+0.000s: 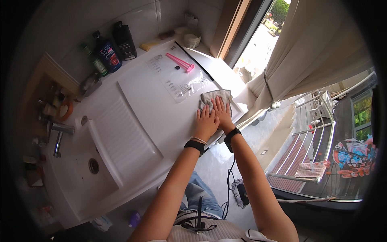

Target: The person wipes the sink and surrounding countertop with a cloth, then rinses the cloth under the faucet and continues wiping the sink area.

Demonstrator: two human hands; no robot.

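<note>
A grey cloth [218, 94] with a darker edge lies on the right end of the white washbasin counter [145, 99]. Both palms are laid flat over its near part. My left hand [206, 121] rests with its fingers over the cloth's left edge, and its thumb side touches the other hand. My right hand [222, 113] has its fingers spread farther up the cloth. Beyond the cloth lies a clear plastic bag [181, 84] with printing and a black strip along one side. Two pink plastic spoons [181, 63] and a small black round piece [177, 67] lie on it.
Left are a ribbed washboard [127, 139], a basin drain [93, 166] and a chrome faucet [61, 130]. Bottles, including a Clear shampoo bottle [108, 54], line the wall. A tied curtain [281, 66] hangs at right; a mop head [240, 193] and black cable [230, 178] are below.
</note>
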